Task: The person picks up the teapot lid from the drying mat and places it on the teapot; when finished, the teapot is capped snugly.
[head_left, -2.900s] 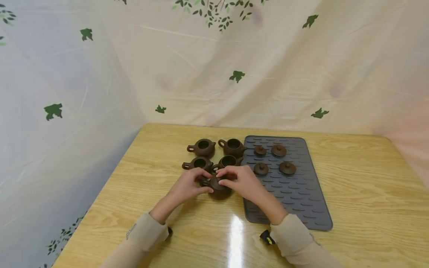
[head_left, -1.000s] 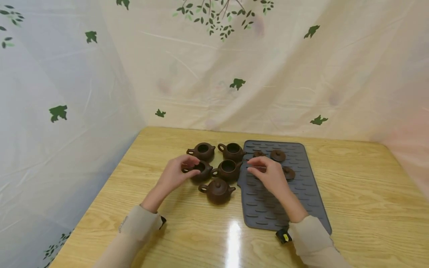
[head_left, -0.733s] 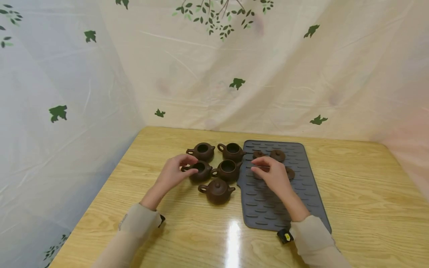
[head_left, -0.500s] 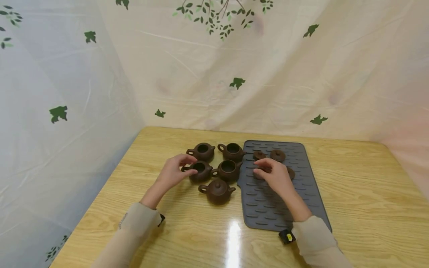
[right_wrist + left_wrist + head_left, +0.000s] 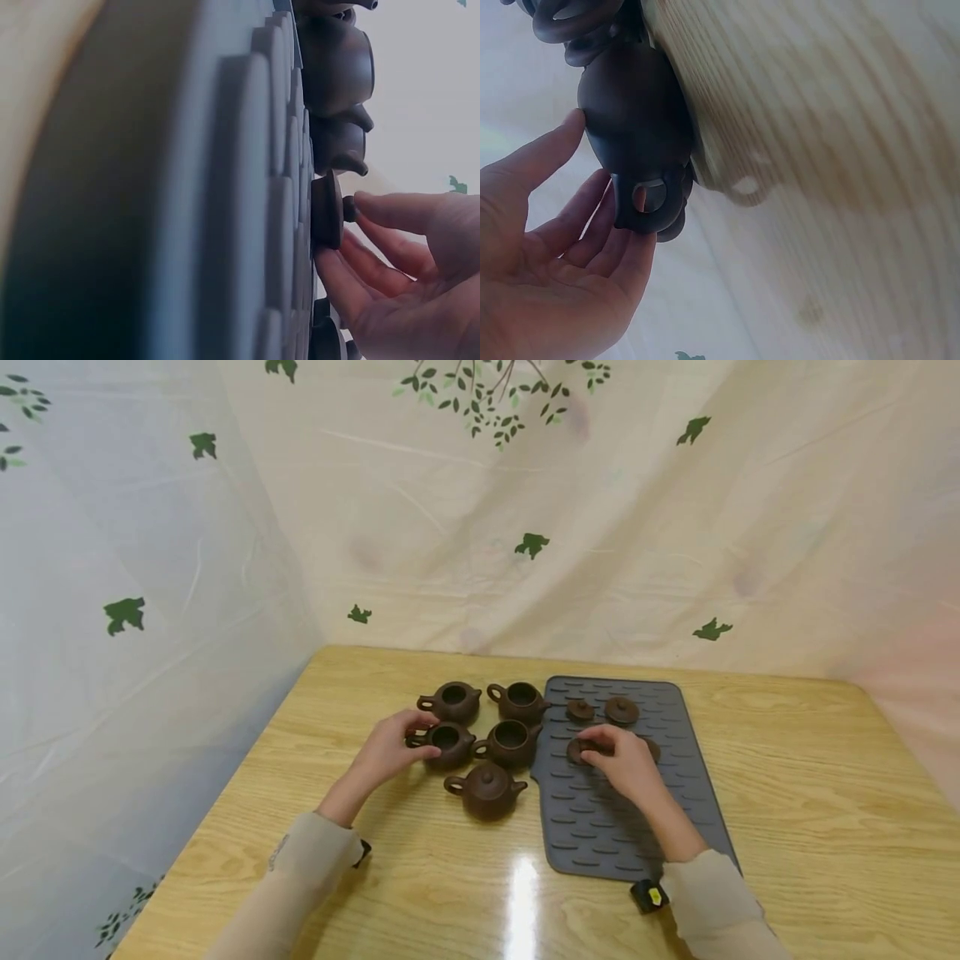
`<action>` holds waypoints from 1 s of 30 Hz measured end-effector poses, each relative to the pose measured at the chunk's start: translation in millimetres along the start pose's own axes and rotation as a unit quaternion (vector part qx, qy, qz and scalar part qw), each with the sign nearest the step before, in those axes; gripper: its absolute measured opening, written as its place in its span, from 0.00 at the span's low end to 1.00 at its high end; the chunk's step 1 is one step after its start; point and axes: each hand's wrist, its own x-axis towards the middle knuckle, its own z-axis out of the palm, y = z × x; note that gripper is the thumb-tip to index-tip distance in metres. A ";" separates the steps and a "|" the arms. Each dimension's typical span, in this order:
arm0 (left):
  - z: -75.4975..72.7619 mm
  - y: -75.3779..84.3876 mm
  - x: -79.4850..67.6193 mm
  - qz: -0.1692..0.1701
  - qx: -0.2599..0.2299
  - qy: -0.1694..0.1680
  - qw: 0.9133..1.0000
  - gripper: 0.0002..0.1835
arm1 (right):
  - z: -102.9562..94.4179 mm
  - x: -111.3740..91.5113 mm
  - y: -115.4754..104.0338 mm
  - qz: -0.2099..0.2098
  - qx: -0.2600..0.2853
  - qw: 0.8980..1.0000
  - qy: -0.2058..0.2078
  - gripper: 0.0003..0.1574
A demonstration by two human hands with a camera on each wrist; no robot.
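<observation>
My left hand (image 5: 388, 748) is around a small dark brown lidless teapot (image 5: 454, 758), thumb at its rim. In the left wrist view the thumb presses the teapot's rounded side, and the fingers lie around its loop handle. Over the grey mat (image 5: 622, 818), my right hand (image 5: 628, 765) pinches a round brown teapot lid (image 5: 573, 751). The right wrist view has the thumb at the lid's knob and fingertips at its edge, the lid low against the mat. In front of the left hand's teapot stands a teapot with its lid on (image 5: 489, 795).
Three more lidless teapots stand close by: back left (image 5: 463, 705), back right (image 5: 523, 704) and middle right (image 5: 517, 749). On the mat lie a small lid (image 5: 580, 710), a wider lid (image 5: 622, 711) and another lid (image 5: 654, 748) partly behind the right hand. A fabric backdrop (image 5: 450, 568) encloses the wooden table (image 5: 352, 693).
Both hands have left the front teapot, now lidded. The left moved back-left to another teapot; the right moved right over the mat and came down on a lid.
</observation>
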 end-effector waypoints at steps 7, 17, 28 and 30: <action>1.5 0.3 1.0 -0.007 0.003 0.002 1.000 0.23 | -1.4 1.6 2.1 0.015 -0.004 1.000 0.002 0.14; 1.7 -0.6 0.6 -0.008 -0.003 0.007 1.000 0.23 | -2.4 2.1 -0.1 0.013 -0.018 1.000 0.006 0.12; 2.6 -1.6 0.0 -0.009 0.002 0.018 1.000 0.22 | -4.6 0.2 -9.4 -0.002 -0.020 1.000 0.007 0.13; 3.0 -1.6 0.0 -0.008 0.005 0.018 1.000 0.22 | -5.0 -0.3 -12.1 -0.008 -0.020 1.000 0.007 0.14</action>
